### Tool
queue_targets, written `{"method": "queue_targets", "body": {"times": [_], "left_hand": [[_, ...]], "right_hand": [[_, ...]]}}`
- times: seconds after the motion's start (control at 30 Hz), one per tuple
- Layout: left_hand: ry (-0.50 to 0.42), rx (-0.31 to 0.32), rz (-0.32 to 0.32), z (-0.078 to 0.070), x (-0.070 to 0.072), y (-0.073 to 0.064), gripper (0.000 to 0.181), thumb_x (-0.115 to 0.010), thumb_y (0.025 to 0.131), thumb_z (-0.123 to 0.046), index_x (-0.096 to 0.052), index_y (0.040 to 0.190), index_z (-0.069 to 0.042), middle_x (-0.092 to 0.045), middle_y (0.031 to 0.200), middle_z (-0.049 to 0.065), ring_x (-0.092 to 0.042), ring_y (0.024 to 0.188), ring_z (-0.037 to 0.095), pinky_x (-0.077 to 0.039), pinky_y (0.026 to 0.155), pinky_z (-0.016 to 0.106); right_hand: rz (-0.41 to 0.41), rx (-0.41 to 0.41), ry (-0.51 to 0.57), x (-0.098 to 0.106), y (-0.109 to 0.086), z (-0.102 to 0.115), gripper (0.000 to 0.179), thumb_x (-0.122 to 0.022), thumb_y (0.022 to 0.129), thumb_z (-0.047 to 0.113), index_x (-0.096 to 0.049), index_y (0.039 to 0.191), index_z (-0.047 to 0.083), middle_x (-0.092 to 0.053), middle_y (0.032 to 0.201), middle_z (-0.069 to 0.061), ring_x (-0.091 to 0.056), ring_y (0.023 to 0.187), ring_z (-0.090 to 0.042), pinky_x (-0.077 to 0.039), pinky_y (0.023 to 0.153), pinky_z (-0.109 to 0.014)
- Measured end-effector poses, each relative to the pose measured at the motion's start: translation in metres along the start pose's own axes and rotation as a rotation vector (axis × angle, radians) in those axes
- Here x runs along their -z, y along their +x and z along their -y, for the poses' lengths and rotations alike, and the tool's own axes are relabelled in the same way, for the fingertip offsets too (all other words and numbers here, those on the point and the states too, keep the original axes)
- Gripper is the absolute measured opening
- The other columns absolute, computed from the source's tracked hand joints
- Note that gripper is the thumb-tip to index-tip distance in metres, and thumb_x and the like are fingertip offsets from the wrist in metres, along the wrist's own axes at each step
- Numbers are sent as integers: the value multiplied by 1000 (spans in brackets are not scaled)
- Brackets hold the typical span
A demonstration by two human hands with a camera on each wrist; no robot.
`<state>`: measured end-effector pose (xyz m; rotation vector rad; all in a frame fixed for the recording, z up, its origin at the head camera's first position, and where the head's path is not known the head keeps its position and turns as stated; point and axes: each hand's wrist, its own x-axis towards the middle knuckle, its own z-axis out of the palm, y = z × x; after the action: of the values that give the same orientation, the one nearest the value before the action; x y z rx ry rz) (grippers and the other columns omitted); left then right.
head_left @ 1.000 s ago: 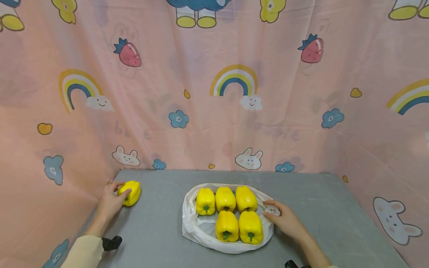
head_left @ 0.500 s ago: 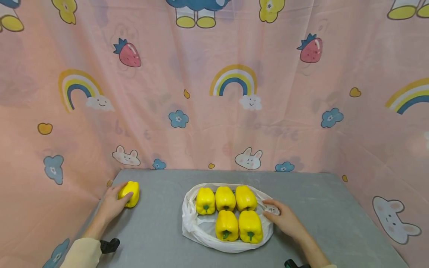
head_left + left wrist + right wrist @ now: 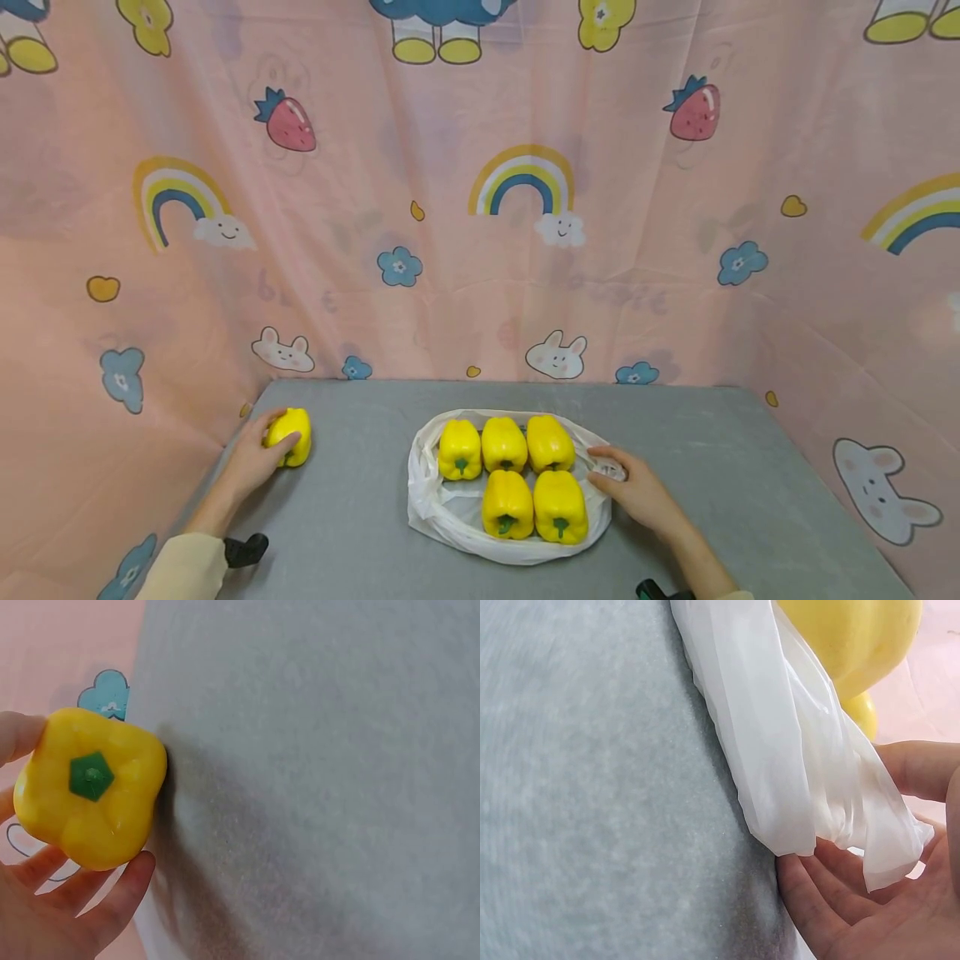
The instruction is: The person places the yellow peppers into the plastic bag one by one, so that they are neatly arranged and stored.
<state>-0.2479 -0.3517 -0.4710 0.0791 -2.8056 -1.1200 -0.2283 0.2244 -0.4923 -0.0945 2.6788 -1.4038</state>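
At the table's left side my left hand [image 3: 253, 457] grips a yellow bell pepper [image 3: 291, 437]. In the left wrist view the green stem end of this pepper [image 3: 91, 787] faces the camera, with thumb and fingers on opposite sides. A white plastic bag [image 3: 435, 529] lies at the middle of the table, its mouth spread wide and its rim rolled. Several yellow bell peppers [image 3: 507, 506] stand inside it in two rows. My right hand [image 3: 637, 492] holds the bag's right rim; the right wrist view has the gathered plastic [image 3: 780, 772] between thumb and fingers.
The grey tabletop [image 3: 360, 500] meets a pink printed curtain [image 3: 480, 308] at the back and both sides. The left hand is close to the left table edge. A dark strap piece [image 3: 246, 550] sits at the left wrist.
My left hand and the pepper in it have shifted slightly toward the front and left. The right hand, the bag and the peppers in it stay in place.
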Motion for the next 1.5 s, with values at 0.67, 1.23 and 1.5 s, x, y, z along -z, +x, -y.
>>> {"method": "queue_targets", "body": {"times": [0.67, 1.23, 1.5], "left_hand": [[-32, -43, 3, -27, -21, 0, 63, -61, 103, -36, -40, 149, 1, -45, 141, 29, -52, 114, 40, -48, 96, 52], [-63, -88, 14, -66, -52, -5, 62, -63, 101, -41, -45, 149, -7, -49, 140, 21, -53, 115, 35, -51, 94, 48], [-84, -114, -4, -86, -64, -8, 58, -66, 100, -38, -49, 147, -9, -52, 139, 17, -53, 116, 34, -52, 93, 48]], "right_hand": [[12, 16, -2, 1, 0, 0, 49, -67, 100, 28, -57, 140, 2, -53, 146, -22, -37, 141, -49, -28, 110, -71], [11, 27, 3, 0, 0, -2, 47, -67, 99, 25, -58, 139, 2, -54, 145, -22, -36, 141, -48, -26, 112, -71], [11, 23, 7, 1, 0, -2, 48, -67, 99, 26, -57, 140, 3, -52, 147, -23, -36, 142, -48, -26, 111, -71]]}}
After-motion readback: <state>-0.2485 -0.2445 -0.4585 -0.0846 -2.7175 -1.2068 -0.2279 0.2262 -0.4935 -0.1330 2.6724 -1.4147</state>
